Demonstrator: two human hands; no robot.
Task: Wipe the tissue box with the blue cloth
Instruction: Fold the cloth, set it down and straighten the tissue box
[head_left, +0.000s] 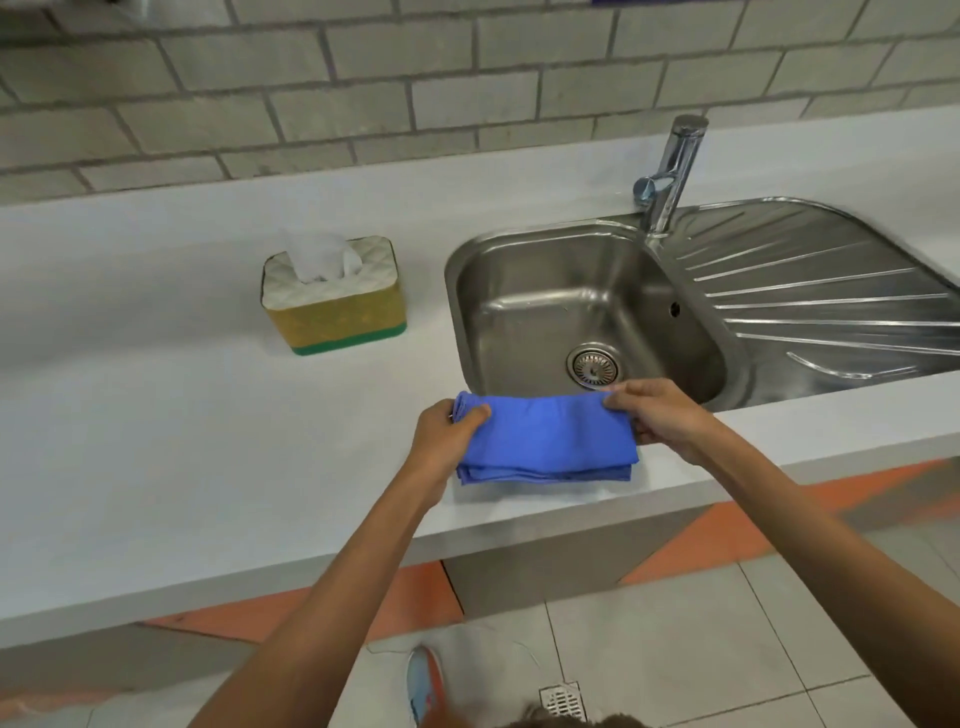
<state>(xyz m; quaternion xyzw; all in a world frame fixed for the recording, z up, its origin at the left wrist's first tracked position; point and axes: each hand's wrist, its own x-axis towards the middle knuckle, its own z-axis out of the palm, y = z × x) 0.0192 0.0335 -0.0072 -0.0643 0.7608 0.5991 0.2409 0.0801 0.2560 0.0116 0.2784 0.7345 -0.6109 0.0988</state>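
Item: blue cloth (545, 436). Folded into a flat, layered rectangle and held between both hands over the front part of the counter (156, 415), just before the near rim of the sink (457, 291). Its lower edges lay on or just above the counter; which could not be told.

Item: tissue box (335, 296). Stood upright on the counter, well beyond the left hand and off to its left, apart from the cloth. A white tissue rose from the top slot. Yellow sides, green base band, pale quilted top.

Progress: the cloth was in hand, but no part of it touched the box. By this view the wiping had not begun; carrying the cloth across to the box and rubbing its top and sides appeared to be left.

Item: left hand (441, 436). Closed on the cloth's left end, thumb lying over the upper face and fingers tucked beneath. Forearm stretched forward from the lower edge of the view.

Item: right hand (660, 415). Pinched the cloth's upper right corner between thumb and fingertips, knuckles raised. Forearm angled inward from the right.

Other fittings: a tap (670, 171) stood at the far side of the sink, beyond the right hand.
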